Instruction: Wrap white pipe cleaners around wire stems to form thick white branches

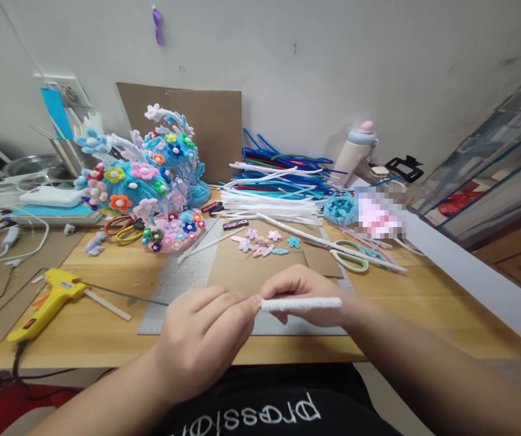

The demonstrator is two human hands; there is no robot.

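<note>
A short, fuzzy white pipe cleaner length (305, 304) lies roughly level in front of my chest. My left hand (208, 339) is closed, thumb and fingertips pinching near its left end. Against the same end press the curled fingers of my right hand (303, 287), and the white length crosses in front of that palm. A thin dark green wire (128, 293) runs from the left toward my left hand; whether I hold it is hidden. Small pastel flower and petal pieces (262, 242) lie beyond my hands on a cardboard sheet (233, 272) over a grey cutting mat (173, 275).
A yellow glue gun (55, 297) lies at left. Flower-covered blue pipe cleaner pieces (142, 181) stand at back left. Behind the mat are a heap of pipe cleaners (273, 206), scissors (351, 260) and a bottle (353, 151). A white panel edge (482, 272) slants along the right.
</note>
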